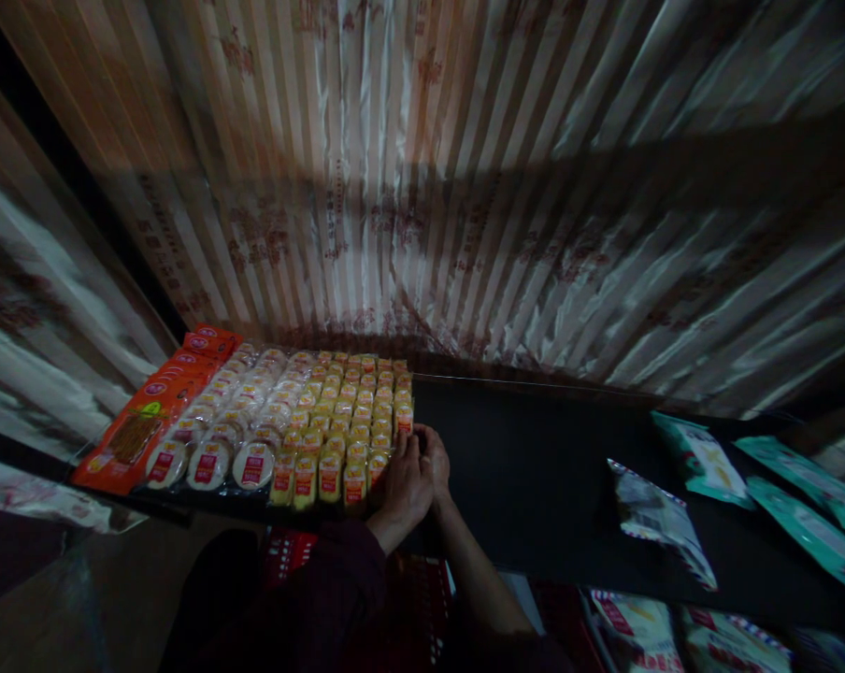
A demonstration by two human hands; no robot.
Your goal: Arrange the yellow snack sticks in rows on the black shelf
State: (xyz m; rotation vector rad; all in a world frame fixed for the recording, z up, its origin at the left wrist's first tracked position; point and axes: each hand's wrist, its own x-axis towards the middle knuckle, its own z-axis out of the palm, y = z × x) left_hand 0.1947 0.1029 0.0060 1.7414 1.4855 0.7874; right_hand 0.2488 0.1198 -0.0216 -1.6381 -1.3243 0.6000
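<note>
My left hand [407, 481] and my right hand [435, 460] meet at the right end of a block of small yellow snack packs [343, 421]. Fingers of both are bent and closed around the lower part of one yellow snack pack [404, 417] with a red-and-white label, standing upright in the last column. The hands partly hide this pack and the ones in front of it. To the left of the yellow packs stand rows of round, clear-wrapped snacks [252, 465] with red labels. Flat orange snack bags [142, 425] lie overlapping at the far left.
The black shelf [521, 467] runs on to the right. A silvery bag [657, 519] and several teal bags [703, 458] lie there. Below its front edge are more snack bags [639, 631] and a red crate [289, 553]. Ribbed, printed plastic-covered sheeting [408, 206] rises behind.
</note>
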